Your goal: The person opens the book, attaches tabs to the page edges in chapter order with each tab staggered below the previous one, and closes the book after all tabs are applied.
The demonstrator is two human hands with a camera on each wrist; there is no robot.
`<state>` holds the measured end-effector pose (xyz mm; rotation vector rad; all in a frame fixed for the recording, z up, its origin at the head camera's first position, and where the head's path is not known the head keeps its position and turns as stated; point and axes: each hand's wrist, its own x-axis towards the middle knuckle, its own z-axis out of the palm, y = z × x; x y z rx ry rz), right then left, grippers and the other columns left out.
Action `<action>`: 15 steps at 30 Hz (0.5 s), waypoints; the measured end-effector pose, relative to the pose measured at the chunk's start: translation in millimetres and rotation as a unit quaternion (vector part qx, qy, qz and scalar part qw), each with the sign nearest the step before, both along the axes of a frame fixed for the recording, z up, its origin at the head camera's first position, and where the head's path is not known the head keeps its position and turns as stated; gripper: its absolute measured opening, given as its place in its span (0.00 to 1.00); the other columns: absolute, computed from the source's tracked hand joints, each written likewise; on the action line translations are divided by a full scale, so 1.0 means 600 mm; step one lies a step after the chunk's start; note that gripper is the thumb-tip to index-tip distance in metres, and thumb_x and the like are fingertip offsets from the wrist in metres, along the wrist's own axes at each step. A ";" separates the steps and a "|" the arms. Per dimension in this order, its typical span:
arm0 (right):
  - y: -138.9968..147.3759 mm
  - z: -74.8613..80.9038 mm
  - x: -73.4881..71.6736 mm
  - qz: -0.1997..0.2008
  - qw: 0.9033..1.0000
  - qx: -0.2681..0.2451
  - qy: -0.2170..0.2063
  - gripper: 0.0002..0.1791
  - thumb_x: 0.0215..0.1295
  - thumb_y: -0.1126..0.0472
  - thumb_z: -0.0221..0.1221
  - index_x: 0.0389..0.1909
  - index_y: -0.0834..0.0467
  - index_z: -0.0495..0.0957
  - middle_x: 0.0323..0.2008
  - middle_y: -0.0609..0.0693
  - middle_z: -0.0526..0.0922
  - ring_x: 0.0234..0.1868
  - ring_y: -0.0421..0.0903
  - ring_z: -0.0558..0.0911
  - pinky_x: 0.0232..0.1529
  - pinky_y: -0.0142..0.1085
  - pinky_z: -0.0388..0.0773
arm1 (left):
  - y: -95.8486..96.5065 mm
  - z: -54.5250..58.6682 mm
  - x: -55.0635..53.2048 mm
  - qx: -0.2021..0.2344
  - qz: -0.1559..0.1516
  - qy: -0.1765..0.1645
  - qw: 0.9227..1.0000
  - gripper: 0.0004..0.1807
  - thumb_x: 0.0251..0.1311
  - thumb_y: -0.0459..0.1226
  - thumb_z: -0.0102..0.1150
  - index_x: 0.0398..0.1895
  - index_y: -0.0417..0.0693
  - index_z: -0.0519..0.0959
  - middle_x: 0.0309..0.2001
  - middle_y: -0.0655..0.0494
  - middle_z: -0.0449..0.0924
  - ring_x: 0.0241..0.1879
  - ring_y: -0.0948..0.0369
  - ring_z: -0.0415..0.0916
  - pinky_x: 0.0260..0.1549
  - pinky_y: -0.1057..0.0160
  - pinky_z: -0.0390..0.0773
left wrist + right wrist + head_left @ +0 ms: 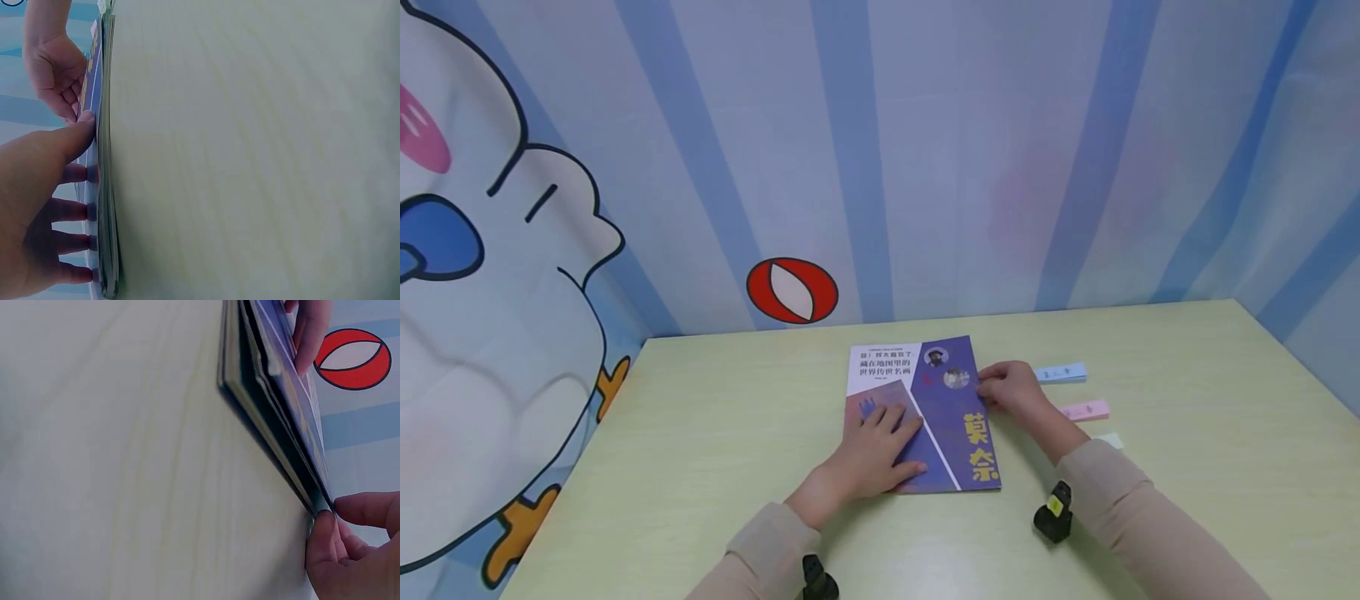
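Observation:
A purple and white book (955, 425) with yellow lettering lies closed on the table, front cover up. My left hand (874, 454) rests spread on the lower left of the cover. In the left wrist view its fingers (69, 209) are straight against the cover. At the book's right edge, my right hand (1013, 390) pinches the edge between thumb and finger. The right wrist view shows these fingertips (323, 525) at the book's edge, where a narrow gap parts the layers. How many pages they hold cannot be told.
Right of the book, partly behind the right forearm, lie a blue paper strip (1062, 372), a pink strip (1086, 411) and a whitish strip (1110, 439). A striped blue backdrop (925, 167) rises behind the pale table (722, 417).

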<state>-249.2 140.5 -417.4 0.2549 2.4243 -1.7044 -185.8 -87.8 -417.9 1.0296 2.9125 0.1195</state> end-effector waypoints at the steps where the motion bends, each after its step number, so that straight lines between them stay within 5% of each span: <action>1: -0.001 0.000 0.000 -0.004 1.000 -0.015 -0.008 0.17 0.57 0.74 0.56 0.48 0.75 0.72 0.31 0.59 0.79 0.23 0.40 0.76 0.27 0.30 0.77 | 0.000 0.000 0.000 0.000 0.001 -0.002 1.000 0.34 0.64 0.57 0.46 0.67 0.49 0.63 0.65 0.43 0.61 0.63 0.45 0.59 0.59 0.40 0.58; 8: -0.003 0.008 0.005 -0.020 0.992 -0.101 -0.068 0.23 0.59 0.75 0.54 0.56 0.74 0.65 0.32 0.58 0.79 0.24 0.41 0.78 0.26 0.30 0.77 | 0.000 0.001 0.000 -0.001 0.004 -0.007 1.000 0.34 0.64 0.57 0.46 0.68 0.49 0.62 0.66 0.43 0.61 0.64 0.44 0.58 0.59 0.39 0.58; 15: 0.003 0.014 0.011 -0.019 0.986 -0.126 -0.106 0.21 0.62 0.71 0.55 0.55 0.71 0.66 0.24 0.49 0.78 0.22 0.39 0.76 0.22 0.28 0.76 | -0.001 0.004 0.001 0.004 0.007 -0.023 1.000 0.34 0.64 0.57 0.45 0.68 0.49 0.61 0.67 0.42 0.58 0.65 0.43 0.56 0.60 0.38 0.56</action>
